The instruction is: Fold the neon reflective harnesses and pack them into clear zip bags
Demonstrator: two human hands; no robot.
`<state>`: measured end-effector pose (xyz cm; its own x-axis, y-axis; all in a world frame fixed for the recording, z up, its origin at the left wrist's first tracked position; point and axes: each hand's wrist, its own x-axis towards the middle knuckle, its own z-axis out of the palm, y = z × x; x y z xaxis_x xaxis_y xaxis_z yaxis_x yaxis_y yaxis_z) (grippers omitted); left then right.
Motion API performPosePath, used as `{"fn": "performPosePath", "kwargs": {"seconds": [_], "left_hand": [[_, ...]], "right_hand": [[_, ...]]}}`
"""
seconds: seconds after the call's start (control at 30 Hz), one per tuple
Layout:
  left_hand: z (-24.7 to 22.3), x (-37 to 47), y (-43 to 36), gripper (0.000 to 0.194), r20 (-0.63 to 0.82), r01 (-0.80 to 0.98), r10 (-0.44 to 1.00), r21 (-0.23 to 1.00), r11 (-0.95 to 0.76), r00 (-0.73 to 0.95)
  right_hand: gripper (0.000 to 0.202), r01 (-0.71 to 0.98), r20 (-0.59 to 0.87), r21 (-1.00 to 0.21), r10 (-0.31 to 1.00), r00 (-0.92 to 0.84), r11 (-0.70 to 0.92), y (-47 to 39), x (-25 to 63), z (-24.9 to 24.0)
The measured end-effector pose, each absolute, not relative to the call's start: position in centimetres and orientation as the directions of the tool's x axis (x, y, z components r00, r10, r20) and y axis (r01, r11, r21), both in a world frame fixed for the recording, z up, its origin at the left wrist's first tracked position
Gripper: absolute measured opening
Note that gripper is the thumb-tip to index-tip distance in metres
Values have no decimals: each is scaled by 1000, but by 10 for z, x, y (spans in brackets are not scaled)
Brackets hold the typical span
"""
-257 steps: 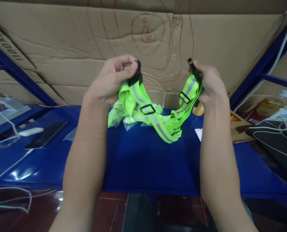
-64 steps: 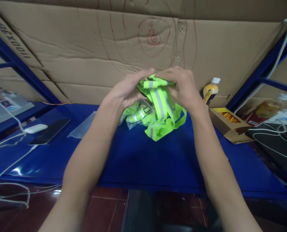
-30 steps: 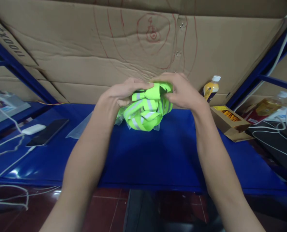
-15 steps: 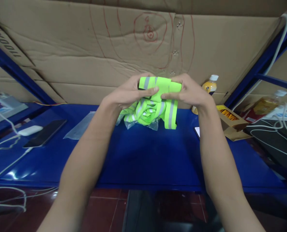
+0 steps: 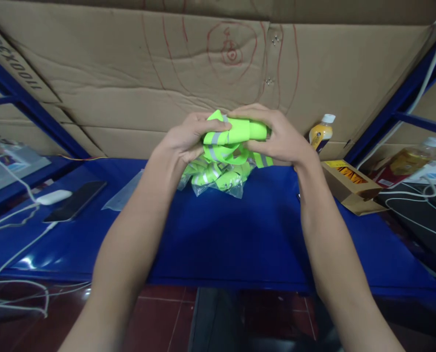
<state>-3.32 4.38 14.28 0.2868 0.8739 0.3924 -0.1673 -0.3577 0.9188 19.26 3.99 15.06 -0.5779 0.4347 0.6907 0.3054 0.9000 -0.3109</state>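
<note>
Between my two hands is a neon-yellow reflective strap (image 5: 239,131) with grey bands, folded over itself in layers. My left hand (image 5: 193,133) is closed on its left end, the thumb lying across the top layer. On the right end my right hand (image 5: 271,129) is closed too, fingers over the upper edge and thumb below. A loop and a striped end of the strap hang beneath the fold. Behind and below, more bundled reflective straps (image 5: 221,178) in clear plastic rest on the blue shelf (image 5: 218,239); my hands partly cover them.
Left of my arms lie a clear plastic bag (image 5: 124,193), a dark phone (image 5: 76,201) and a white device with cables (image 5: 54,197). To the right stand an orange drink bottle (image 5: 321,133), an open cardboard box (image 5: 353,188) and an amber bottle (image 5: 404,161). A cardboard wall (image 5: 129,88) closes the back.
The strap's layers have shifted and its left end is tilted upward. My right fingers have moved over the top edge. The hanging end on the right has been drawn up.
</note>
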Motion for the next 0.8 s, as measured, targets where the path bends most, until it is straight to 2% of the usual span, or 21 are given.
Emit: {"fn": "performPosePath", "kwargs": {"seconds": [0.1, 0.17, 0.23, 0.3, 0.43, 0.5, 0.57, 0.63, 0.7, 0.8], "left_hand": [[145, -35, 40, 44, 450, -99, 837, 891, -443, 310], [146, -35, 36, 48, 562, -18, 765, 809, -587, 313], [146, -36, 36, 46, 638, 51, 687, 719, -693, 347], [144, -35, 38, 45, 692, 98, 621, 635, -766, 367], [136, -27, 52, 48, 781, 175, 544, 516, -839, 306], [130, -20, 59, 43, 787, 136, 568, 552, -823, 242], [125, -12, 63, 47, 738, 37, 649, 655, -755, 184], [125, -8, 60, 50, 607, -61, 767, 791, -609, 207], [130, -9, 53, 47, 422, -122, 849, 906, -405, 317], [142, -20, 44, 51, 160, -135, 849, 985, -106, 504]], "right_hand": [[61, 149, 662, -547, 534, -526, 824, 43, 199, 145], [68, 65, 600, -697, 631, -492, 714, 45, 198, 138], [73, -10, 517, -807, 697, -496, 591, 46, 195, 131], [71, -64, 465, -861, 732, -498, 504, 46, 192, 127], [63, -85, 517, -840, 744, -422, 536, 46, 193, 128], [61, -51, 565, -802, 728, -387, 595, 47, 197, 131], [59, -2, 609, -757, 705, -364, 653, 48, 199, 134], [56, 56, 649, -707, 679, -345, 705, 48, 199, 136], [54, 120, 679, -658, 654, -335, 744, 47, 196, 138], [48, 220, 713, -570, 609, -347, 792, 42, 188, 142]]}}
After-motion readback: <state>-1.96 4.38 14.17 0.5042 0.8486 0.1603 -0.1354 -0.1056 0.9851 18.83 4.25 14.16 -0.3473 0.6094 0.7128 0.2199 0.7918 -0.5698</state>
